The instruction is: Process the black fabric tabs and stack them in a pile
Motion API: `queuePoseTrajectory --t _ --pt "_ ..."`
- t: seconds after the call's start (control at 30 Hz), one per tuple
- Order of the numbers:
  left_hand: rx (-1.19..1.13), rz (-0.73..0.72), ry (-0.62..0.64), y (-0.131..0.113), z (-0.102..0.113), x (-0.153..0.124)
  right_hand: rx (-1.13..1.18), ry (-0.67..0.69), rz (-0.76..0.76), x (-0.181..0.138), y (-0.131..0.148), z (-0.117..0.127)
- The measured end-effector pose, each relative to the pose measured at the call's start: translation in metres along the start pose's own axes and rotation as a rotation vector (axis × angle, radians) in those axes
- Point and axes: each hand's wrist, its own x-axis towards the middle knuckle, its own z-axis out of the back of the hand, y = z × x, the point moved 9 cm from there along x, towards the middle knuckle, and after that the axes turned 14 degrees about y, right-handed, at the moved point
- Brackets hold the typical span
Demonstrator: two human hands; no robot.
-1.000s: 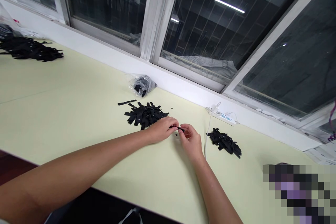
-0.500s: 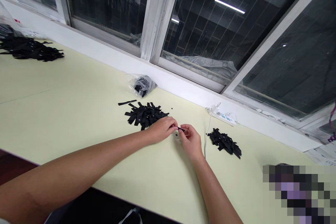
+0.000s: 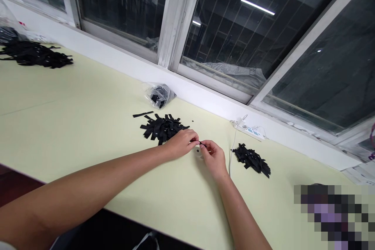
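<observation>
Between my two hands is a short black fabric strip [image 3: 200, 143], pinched at both ends just above the tabletop. My left hand [image 3: 182, 143] closes on its left end, and my right hand [image 3: 214, 157] grips the right end with thumb and fingertips. Below the strip lies a small dark round piece [image 3: 197, 150]. A heap of black strips [image 3: 162, 128] spreads beside and behind my left hand. To the right of my right hand, past a white cable [image 3: 232, 152], sits a smaller pile of black strips [image 3: 253, 160].
A clear plastic bag [image 3: 160, 95] with black contents stands by the wall. One loose strip [image 3: 143, 114] lies near it. A white power strip [image 3: 249, 129] rests along the ledge. More black strips [image 3: 36, 54] are heaped far left. A pixelated area covers the lower right.
Both hands stay in nearly the same place, still on the strip. The strip bends slightly differently between the fingertips. The whole view has shifted a little.
</observation>
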Motion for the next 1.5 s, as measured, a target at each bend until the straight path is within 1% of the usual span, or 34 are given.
queuePoseTrajectory --t 0.17,0.33,0.47,0.67,0.73,0.83,0.9,1.0,1.2,1.3,1.4,1.5 --pt "-0.041 -0.03 -0.015 -0.004 0.002 -0.001 0.013 0.01 0.006 0.001 -0.001 -0.001" --pt "-0.083 -0.001 -0.012 -0.005 0.003 -0.003 0.032 0.013 0.0 0.001 -0.002 0.0" --pt "-0.137 0.001 -0.036 -0.002 0.003 -0.003 0.025 0.019 0.002 0.002 -0.005 -0.001" --pt "-0.102 -0.02 -0.022 -0.003 0.004 -0.001 -0.034 0.021 0.037 0.002 -0.002 -0.003" --pt "-0.109 -0.003 -0.024 -0.001 0.007 0.0 -0.107 -0.015 0.043 0.001 -0.001 0.001" --pt "-0.114 0.025 -0.042 0.003 0.013 0.0 -0.342 -0.066 0.059 -0.001 0.0 0.008" --pt "-0.111 0.04 -0.057 0.006 0.016 0.0 -0.5 -0.014 0.062 0.0 -0.002 0.005" --pt "-0.101 0.045 -0.075 0.011 0.016 0.0 -0.586 0.091 0.055 0.004 -0.007 -0.001" --pt "-0.088 0.051 -0.058 0.013 0.012 0.0 -0.605 0.101 0.045 0.005 -0.005 -0.002" --pt "-0.089 0.056 -0.068 0.013 0.014 -0.001 -0.566 0.078 0.035 0.003 -0.003 0.004" --pt "-0.097 0.056 -0.082 0.014 0.016 -0.001 -0.512 0.051 -0.005 0.003 -0.005 0.011" --pt "-0.091 0.058 -0.093 0.015 0.017 -0.001 -0.49 0.066 -0.02 0.004 -0.006 0.009"
